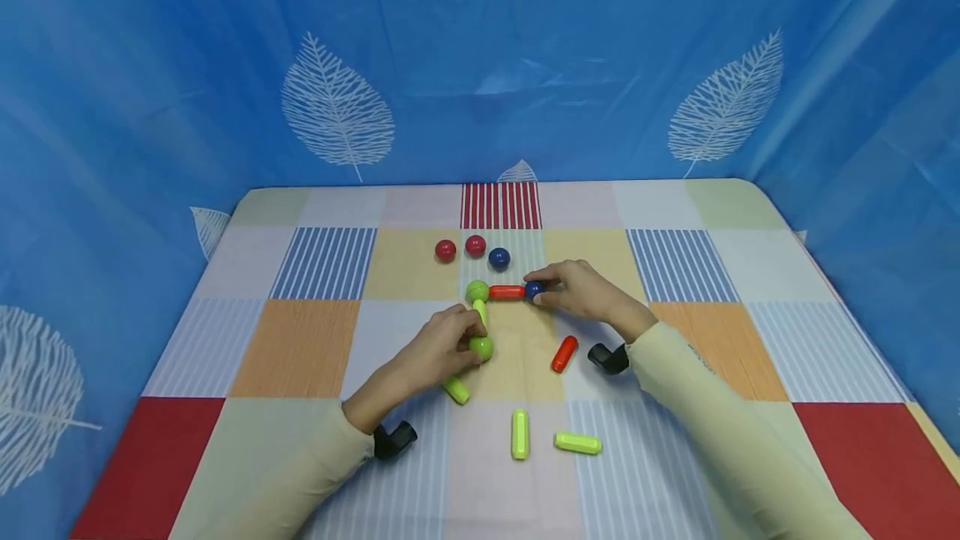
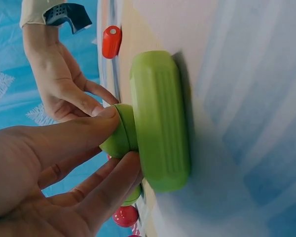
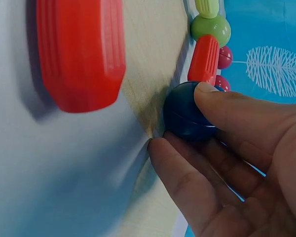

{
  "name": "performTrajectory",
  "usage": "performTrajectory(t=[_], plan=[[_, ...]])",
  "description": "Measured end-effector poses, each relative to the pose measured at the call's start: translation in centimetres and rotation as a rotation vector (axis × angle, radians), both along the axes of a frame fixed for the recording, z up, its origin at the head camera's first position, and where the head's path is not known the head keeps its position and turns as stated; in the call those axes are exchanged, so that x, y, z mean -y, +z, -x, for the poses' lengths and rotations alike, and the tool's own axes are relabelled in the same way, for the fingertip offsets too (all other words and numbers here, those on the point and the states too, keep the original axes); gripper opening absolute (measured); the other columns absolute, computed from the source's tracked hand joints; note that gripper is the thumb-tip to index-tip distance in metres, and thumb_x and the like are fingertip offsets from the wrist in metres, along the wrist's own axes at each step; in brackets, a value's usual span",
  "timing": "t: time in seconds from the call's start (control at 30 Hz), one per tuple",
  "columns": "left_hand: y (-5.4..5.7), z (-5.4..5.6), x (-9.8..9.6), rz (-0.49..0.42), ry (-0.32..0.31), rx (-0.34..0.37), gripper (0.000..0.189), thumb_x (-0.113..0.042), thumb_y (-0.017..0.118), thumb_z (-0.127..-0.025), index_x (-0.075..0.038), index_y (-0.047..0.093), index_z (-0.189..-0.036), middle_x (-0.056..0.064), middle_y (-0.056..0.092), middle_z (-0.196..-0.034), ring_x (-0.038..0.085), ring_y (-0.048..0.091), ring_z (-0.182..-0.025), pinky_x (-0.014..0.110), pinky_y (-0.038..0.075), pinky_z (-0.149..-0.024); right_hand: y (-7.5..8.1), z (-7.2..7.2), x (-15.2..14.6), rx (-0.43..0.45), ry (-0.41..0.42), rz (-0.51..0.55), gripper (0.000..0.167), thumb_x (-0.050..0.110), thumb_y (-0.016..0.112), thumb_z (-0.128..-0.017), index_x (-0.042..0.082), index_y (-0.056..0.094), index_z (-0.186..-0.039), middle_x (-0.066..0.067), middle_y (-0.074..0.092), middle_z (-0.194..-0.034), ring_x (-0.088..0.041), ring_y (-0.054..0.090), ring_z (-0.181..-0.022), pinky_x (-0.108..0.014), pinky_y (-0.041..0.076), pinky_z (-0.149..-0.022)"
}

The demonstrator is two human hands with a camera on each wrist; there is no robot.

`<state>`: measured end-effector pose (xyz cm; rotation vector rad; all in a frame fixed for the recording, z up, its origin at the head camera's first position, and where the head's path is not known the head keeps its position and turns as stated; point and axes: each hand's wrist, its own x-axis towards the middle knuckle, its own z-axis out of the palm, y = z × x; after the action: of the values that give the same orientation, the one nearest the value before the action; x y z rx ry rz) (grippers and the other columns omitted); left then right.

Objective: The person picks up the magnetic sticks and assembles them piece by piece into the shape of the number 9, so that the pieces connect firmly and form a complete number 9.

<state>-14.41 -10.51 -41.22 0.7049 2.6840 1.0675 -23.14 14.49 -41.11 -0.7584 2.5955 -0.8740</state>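
My left hand (image 1: 438, 347) pinches a green ball (image 1: 482, 347) between thumb and fingers, as the left wrist view also shows. A green rod (image 1: 481, 311) runs from that ball to a second green ball (image 1: 477, 291) farther back. From there a red rod (image 1: 507, 292) extends right to a dark blue ball (image 3: 185, 111). My right hand (image 1: 583, 288) holds this blue ball, thumb on top and fingers around its side. Close beside the left hand lies a loose green rod (image 2: 160, 123). A loose red rod (image 3: 81, 54) lies nearer me than the right hand.
Two red balls (image 1: 446, 251) and another blue ball (image 1: 498, 258) sit behind the joined pieces. Nearer the front lie a green rod (image 1: 520, 434) and another green rod (image 1: 577, 442). A patchwork cloth (image 1: 285, 440) covers the table; a blue curtain (image 1: 525, 65) hangs behind.
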Motion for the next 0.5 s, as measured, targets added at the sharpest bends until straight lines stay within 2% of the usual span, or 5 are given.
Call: performTrajectory(t=[0.13,0.23,0.37,0.5], plan=[[0.5,0.5,0.3,0.024,-0.038,0.0,0.021,-0.001,0.079,-0.08,0.0,0.068,-0.098,0.007,0.059,-0.084,0.018,0.054,-0.076,0.026,0.047,-0.066,0.0,0.1,0.1,0.012,-0.007,0.004,0.04,0.012,0.066,-0.094,0.005,0.062,-0.132,-0.016,0.062,-0.13,-0.033,0.057,-0.119,-0.048,0.045,-0.099],[1.5,1.3,0.7,0.02,-0.037,0.003,0.025,-0.003,0.08,-0.08,0.002,0.068,-0.101,0.011,0.063,-0.086,0.018,0.057,-0.075,0.026,0.049,-0.067,0.0,0.2,0.2,0.022,-0.011,0.006,0.04,0.012,0.066,-0.094,0.006,0.062,-0.133,-0.016,0.061,-0.132,-0.032,0.057,-0.12,-0.048,0.045,-0.099],[2.8,3.3,1.0,-0.003,0.016,-0.014,0.03,-0.004,0.078,-0.082,0.006,0.067,-0.108,0.016,0.068,-0.093,0.021,0.064,-0.08,0.031,0.053,-0.07,0.0,0.1,0.2,0.048,-0.022,-0.007,0.04,0.012,0.066,-0.094,0.007,0.062,-0.133,-0.015,0.061,-0.132,-0.032,0.057,-0.12,-0.048,0.045,-0.099],[2.9,5.8,0.9,0.024,0.045,-0.012,0.031,-0.003,0.072,-0.087,0.008,0.066,-0.116,0.019,0.068,-0.11,0.03,0.066,-0.096,0.037,0.055,-0.082,-0.2,0.1,0.2,0.052,-0.031,-0.011,0.04,0.011,0.067,-0.093,0.007,0.062,-0.133,-0.014,0.061,-0.132,-0.031,0.057,-0.119,-0.047,0.045,-0.099]])
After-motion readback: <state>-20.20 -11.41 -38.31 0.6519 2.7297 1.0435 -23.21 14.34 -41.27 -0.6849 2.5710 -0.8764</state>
